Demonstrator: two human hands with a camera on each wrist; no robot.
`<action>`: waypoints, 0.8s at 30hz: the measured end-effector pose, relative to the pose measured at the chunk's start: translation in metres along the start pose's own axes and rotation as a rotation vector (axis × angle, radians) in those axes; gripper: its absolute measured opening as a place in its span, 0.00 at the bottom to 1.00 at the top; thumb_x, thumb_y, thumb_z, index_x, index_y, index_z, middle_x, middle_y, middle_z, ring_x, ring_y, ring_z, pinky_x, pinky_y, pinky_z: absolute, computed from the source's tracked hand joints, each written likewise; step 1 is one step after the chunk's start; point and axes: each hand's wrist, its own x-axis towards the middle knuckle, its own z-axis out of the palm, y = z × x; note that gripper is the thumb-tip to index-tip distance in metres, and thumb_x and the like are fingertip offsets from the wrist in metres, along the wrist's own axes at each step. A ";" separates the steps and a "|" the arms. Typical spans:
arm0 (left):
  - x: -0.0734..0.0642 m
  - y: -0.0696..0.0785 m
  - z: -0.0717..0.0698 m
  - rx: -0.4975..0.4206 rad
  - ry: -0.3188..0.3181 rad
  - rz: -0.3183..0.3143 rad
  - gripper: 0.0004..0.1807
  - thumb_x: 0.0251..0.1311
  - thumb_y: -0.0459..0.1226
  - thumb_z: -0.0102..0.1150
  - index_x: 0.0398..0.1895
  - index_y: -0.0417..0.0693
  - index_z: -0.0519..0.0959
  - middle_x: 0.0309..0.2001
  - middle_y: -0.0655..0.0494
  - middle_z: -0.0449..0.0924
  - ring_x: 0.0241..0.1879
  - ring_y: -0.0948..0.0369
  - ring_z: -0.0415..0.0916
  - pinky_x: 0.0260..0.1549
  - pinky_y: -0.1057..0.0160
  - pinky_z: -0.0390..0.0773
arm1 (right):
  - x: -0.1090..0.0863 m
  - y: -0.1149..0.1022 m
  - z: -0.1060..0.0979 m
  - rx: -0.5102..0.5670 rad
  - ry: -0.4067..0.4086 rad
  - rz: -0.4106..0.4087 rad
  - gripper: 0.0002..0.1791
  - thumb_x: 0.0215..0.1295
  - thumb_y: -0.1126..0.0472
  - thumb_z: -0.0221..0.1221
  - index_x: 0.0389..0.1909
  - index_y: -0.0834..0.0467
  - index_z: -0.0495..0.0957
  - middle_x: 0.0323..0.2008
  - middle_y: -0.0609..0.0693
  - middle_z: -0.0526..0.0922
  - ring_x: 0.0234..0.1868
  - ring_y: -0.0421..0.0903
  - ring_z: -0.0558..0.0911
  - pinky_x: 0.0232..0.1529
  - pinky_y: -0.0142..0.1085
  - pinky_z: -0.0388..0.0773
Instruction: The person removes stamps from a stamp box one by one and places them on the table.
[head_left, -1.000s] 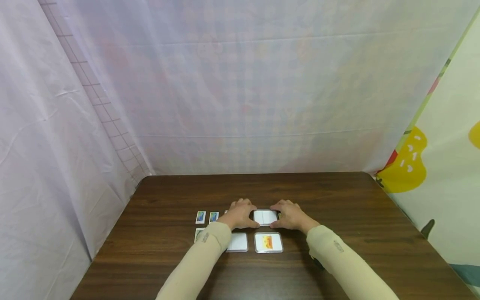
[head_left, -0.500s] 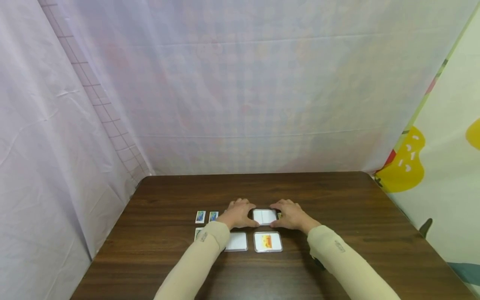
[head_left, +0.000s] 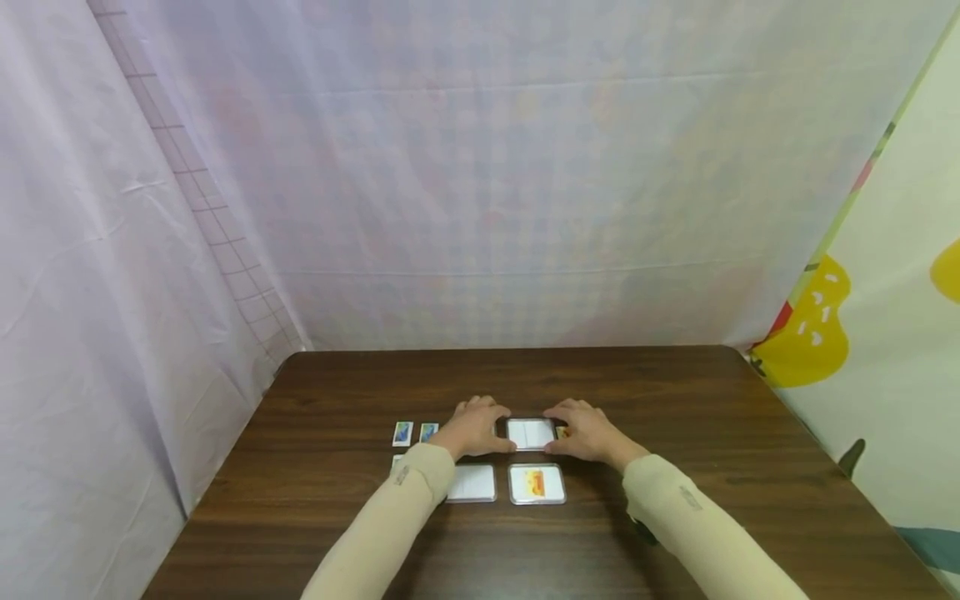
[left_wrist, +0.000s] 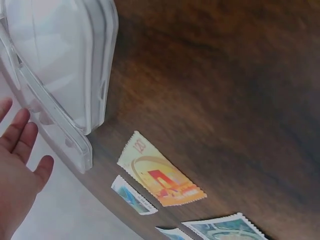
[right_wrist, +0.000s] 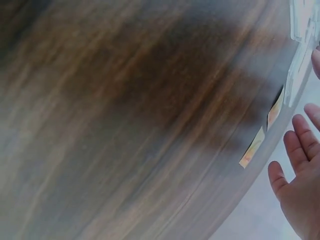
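A clear plastic case [head_left: 531, 434] with a white inside lies flat between my two hands. My left hand [head_left: 474, 429] is at its left side, thumb and fingers spread; my right hand [head_left: 588, 432] mirrors it on the right. Both hands look relaxed and grip nothing; whether fingertips still touch the case I cannot tell. Nearer to me lies a second case [head_left: 474, 484], partly covered by my left sleeve. Beside it, a third case [head_left: 536, 484] contains an orange postage stamp [head_left: 535, 482].
Blue postage stamps [head_left: 402, 433] lie left of my left hand, others partly under that arm. In the left wrist view an orange stamp [left_wrist: 162, 172] lies beside the cases. More yellow-orange stamps [right_wrist: 252, 147] sit by my right hand. The brown table [head_left: 675, 400] meets a curtain behind.
My hands have drawn slightly apart, the left to the left and the right to the right, showing more of the stamp by the right hand. The cases stay put.
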 end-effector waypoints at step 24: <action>-0.024 0.006 -0.007 -0.100 0.063 0.092 0.34 0.59 0.56 0.65 0.64 0.47 0.75 0.58 0.53 0.74 0.62 0.54 0.67 0.65 0.50 0.62 | -0.031 -0.002 -0.005 0.028 0.067 -0.024 0.29 0.62 0.48 0.66 0.58 0.62 0.78 0.55 0.59 0.77 0.57 0.60 0.74 0.57 0.64 0.66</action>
